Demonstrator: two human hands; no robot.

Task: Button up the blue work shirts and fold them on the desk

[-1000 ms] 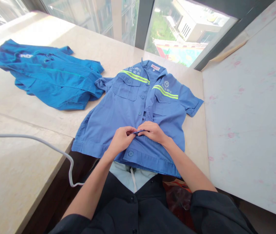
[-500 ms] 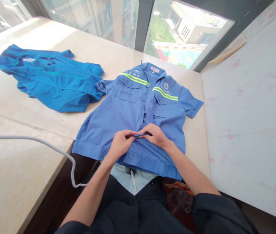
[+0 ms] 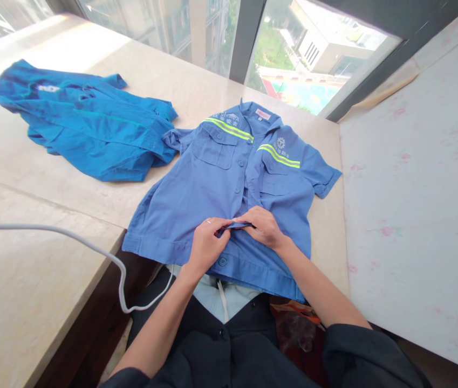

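Observation:
A blue short-sleeved work shirt (image 3: 212, 199) with yellow-green reflective stripes lies face up before me, collar toward the window. My left hand (image 3: 209, 241) pinches the edge of its front opening, low on the shirt. Right beside it, my right hand (image 3: 264, 226) grips the same front edge from the other side. Between the fingertips the cloth is raised in a small fold; whether a button is in them I cannot tell. The bottom button (image 3: 223, 262) sits on the hem below my hands. Higher up, the front hangs open, with buttons showing along one edge.
A darker blue garment (image 3: 103, 129) lies crumpled on the stone ledge (image 3: 50, 210) to the left. A white cable (image 3: 87, 245) runs over the ledge and down its edge. Windows (image 3: 301, 54) rise behind; a flower-patterned wall panel (image 3: 410, 215) stands right. A plastic bag (image 3: 297, 328) is below.
The view has shifted slightly. Both hands stay on the front edge, and my left hand has turned a little, its fingers curling more around the fold.

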